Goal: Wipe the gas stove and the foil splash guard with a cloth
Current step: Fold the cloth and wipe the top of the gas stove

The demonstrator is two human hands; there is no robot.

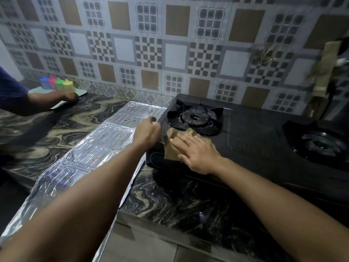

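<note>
A brown cloth [176, 146] is lying on the black gas stove [251, 137], just in front of its left burner [195, 117], the right hand [198, 153] pressing it flat with straight fingers. The left hand [147, 133] is gripping the stove's left edge, beside the foil splash guard [90, 148] lying flat on the counter [181, 203].

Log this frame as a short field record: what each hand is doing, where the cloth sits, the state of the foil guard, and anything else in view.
left hand: left hand curled at the gas stove's left edge; hold unclear
right hand: right hand flat, fingers straight, pressing the cloth
cloth: brown, on the stove front-left, below the left burner
foil splash guard: foil splash guard lying flat on the counter, left of the stove, with small orange spots
other: second person's hand on a tray by coloured bottles
</note>
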